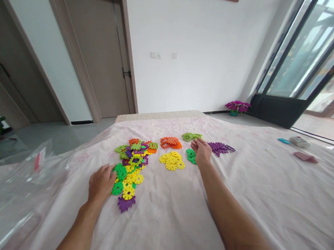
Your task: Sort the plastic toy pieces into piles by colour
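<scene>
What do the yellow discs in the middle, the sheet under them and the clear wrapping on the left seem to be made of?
Yellow discs: probably moulded plastic, smooth, with even, bright colour.
Sheet: woven cloth by its look, perhaps cotton; matte, softly creased, with faint pink print.
Clear wrapping: likely thin plastic film; see-through, wrinkled, with shiny highlights.
</scene>
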`<state>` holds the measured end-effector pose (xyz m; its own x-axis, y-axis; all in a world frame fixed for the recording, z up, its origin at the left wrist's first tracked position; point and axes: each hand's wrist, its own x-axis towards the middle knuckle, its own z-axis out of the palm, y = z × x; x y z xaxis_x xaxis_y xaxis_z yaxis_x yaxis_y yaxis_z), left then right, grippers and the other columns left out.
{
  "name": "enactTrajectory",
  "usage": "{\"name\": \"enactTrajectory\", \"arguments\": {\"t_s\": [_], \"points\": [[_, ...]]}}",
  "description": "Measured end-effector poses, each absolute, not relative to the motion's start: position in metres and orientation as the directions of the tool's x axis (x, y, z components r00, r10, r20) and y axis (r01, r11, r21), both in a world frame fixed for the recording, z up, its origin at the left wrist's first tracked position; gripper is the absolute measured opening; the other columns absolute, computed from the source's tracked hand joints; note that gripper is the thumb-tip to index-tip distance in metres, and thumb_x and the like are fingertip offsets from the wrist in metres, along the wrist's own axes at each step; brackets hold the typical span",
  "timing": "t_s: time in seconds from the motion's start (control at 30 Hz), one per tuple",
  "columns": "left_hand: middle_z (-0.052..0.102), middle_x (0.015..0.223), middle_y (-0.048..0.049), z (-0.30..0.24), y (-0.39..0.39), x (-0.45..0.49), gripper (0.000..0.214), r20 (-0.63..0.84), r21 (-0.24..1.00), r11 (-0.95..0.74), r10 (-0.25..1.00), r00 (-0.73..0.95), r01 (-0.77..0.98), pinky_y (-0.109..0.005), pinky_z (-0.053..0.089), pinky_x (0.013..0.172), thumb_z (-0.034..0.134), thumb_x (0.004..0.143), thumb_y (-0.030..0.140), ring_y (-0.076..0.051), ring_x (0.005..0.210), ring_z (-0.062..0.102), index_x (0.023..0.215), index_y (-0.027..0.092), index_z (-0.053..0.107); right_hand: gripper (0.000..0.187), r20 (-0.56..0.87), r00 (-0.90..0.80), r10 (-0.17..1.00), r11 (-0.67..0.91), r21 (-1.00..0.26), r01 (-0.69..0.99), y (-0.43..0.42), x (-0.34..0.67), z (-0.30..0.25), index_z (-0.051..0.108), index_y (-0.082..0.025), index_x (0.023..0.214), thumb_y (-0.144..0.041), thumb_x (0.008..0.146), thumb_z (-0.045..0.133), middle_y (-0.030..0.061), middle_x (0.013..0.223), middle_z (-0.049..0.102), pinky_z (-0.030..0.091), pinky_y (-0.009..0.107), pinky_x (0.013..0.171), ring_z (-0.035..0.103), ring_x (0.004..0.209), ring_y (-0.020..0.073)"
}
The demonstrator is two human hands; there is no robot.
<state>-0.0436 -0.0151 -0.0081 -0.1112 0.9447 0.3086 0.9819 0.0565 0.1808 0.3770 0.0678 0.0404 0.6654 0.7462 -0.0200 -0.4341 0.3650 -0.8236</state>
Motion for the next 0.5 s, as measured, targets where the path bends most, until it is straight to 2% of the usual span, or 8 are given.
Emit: {"name": "enactTrajectory", "arguments": {"t_s": [0.13, 0.27, 0.33, 0.4, 0.5], "points": [[0.056, 0.137, -0.0092, -0.008, -0.016, -0.044, 0.042, 0.299, 0.169, 0.057, 0.948, -0.106, 0.984, -0.038, 0.034, 0.106, 0.034, 0.095, 0.033, -0.022, 0.129, 0.047, 0.127, 0.021, 0.058, 0.027, 0.144, 0.471, 0.871, 0.268, -0.940, -0.209, 0.058, 0.331, 0.036, 0.065, -0.014, 0.096, -0.019, 0.071, 0.059, 0.0022, 0.078, 0.070, 0.052, 0.018, 0.050, 0.063, 0.056, 0.0093], [0.056, 0.136, -0.0096, -0.007, -0.016, -0.044, 0.041, 0.305, 0.166, 0.052, 0.947, -0.102, 0.985, -0.037, 0.035, 0.105, 0.035, 0.094, 0.033, -0.022, 0.127, 0.049, 0.126, 0.021, 0.059, 0.024, 0.303, 0.172, 0.938, 0.294, -0.953, 0.076, 0.042, 0.284, 0.023, 0.067, -0.015, 0.094, -0.022, 0.076, 0.053, 0.0016, 0.078, 0.071, 0.052, 0.022, 0.057, 0.063, 0.060, 0.0108], [0.056, 0.136, -0.0093, -0.007, -0.016, -0.044, 0.041, 0.311, 0.166, 0.050, 0.945, -0.101, 0.985, -0.037, 0.035, 0.105, 0.035, 0.094, 0.033, -0.022, 0.126, 0.049, 0.125, 0.022, 0.059, 0.023, 0.380, -0.013, 0.925, 0.371, -0.893, 0.254, 0.031, 0.266, 0.017, 0.068, -0.017, 0.095, -0.019, 0.079, 0.052, 0.0015, 0.081, 0.072, 0.052, 0.025, 0.066, 0.065, 0.068, 0.0126], [0.057, 0.135, -0.0089, -0.007, -0.017, -0.044, 0.040, 0.312, 0.171, 0.051, 0.945, -0.103, 0.984, -0.037, 0.035, 0.105, 0.036, 0.094, 0.033, -0.021, 0.127, 0.049, 0.125, 0.022, 0.059, 0.023, 0.440, -0.208, 0.874, 0.486, -0.765, 0.422, 0.017, 0.251, 0.014, 0.070, -0.020, 0.096, -0.017, 0.082, 0.053, 0.0020, 0.087, 0.072, 0.050, 0.027, 0.074, 0.065, 0.077, 0.0141], [0.056, 0.136, -0.0085, -0.006, -0.016, -0.043, 0.040, 0.313, 0.184, 0.053, 0.943, -0.110, 0.982, -0.036, 0.035, 0.105, 0.036, 0.094, 0.032, -0.021, 0.127, 0.049, 0.125, 0.023, 0.060, 0.020, 0.432, -0.514, 0.741, 0.670, -0.529, 0.521, -0.004, 0.236, 0.018, 0.070, -0.022, 0.100, -0.020, 0.087, 0.055, 0.0026, 0.099, 0.071, 0.046, 0.029, 0.084, 0.063, 0.090, 0.0158]]}}
